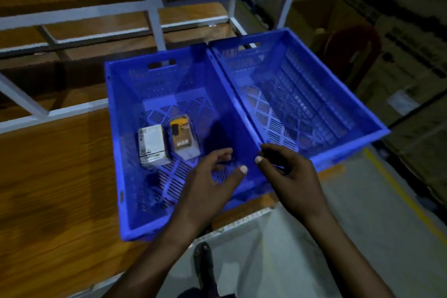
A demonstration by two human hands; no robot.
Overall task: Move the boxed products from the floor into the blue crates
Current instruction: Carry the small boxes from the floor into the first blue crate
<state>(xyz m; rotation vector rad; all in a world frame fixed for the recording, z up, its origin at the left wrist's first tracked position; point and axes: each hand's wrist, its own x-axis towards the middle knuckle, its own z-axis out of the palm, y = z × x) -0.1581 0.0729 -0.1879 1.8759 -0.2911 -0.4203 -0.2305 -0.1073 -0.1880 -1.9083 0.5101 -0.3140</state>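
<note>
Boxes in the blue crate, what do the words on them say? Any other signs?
White box: printed labels and barcode-like marks, too blurred to read.
Yellow box: pale marks on its front, too blurred to read.
Blue crates: no writing to see.
Paper label on the carton at right: too blurred to read.

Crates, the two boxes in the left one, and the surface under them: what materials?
Crates: molded plastic, glossy blue, with slotted walls and cut handle holes. White box and yellow box: probably printed cardboard, maybe film-wrapped given the sheen. Surface: wood grain, likely laminate, semi-gloss.
</note>
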